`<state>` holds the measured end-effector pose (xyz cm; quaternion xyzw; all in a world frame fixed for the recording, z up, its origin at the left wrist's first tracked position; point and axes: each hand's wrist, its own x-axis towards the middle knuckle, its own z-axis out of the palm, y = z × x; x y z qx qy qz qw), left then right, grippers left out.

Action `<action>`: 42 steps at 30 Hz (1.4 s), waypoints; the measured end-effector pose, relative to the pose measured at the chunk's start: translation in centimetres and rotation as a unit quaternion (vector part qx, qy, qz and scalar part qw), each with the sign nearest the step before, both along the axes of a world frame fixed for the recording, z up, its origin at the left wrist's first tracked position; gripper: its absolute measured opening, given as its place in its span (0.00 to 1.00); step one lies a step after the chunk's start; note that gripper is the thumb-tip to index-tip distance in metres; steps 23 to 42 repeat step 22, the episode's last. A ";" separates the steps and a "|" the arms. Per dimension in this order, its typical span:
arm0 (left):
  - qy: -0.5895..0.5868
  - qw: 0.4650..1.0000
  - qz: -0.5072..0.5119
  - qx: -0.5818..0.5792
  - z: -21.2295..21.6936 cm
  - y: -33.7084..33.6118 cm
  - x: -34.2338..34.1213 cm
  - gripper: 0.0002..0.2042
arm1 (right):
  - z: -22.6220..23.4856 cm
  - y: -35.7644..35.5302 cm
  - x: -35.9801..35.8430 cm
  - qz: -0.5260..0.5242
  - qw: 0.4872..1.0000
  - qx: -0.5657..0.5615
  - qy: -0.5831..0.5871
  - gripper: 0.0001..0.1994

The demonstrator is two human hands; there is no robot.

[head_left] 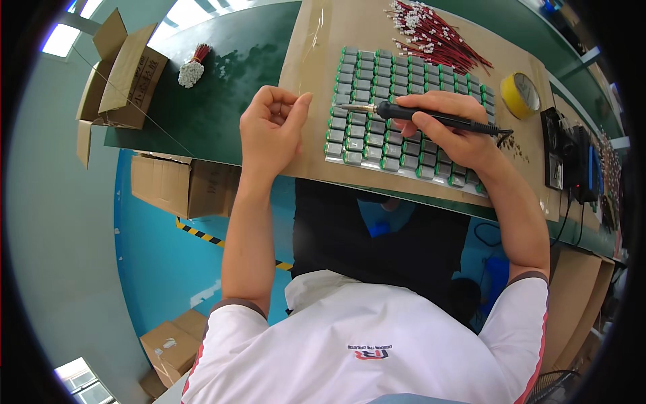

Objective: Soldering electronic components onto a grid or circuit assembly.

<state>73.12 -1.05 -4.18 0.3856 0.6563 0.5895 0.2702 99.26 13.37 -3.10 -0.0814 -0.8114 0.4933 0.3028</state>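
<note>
My right hand (452, 124) is wrapped round the black handle of a soldering iron (392, 110). Its metal tip points left, over the left side of a tray of small grey blocks with green edges (371, 126). The blocks stand in close rows; my right hand hides some of them. Left of the tray, my left hand (272, 128) is raised near the table's front edge, thumb and fingers pinched together. What the pinch holds, if anything, is too small to make out.
Red wires with white connectors (431, 30) lie behind the tray. A yellow tape roll (519, 95) and a black device (572, 158) with cables are at the right. Another wire bundle (192, 71) lies left, beside an open cardboard box (128, 81). A thin strand crosses that side.
</note>
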 end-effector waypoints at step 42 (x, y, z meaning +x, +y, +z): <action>0.029 0.996 -0.085 -0.012 -1.9 -0.8 -1.0 0.04 | 0.4 0.2 0.2 0.026 0.993 0.106 -0.034 0.16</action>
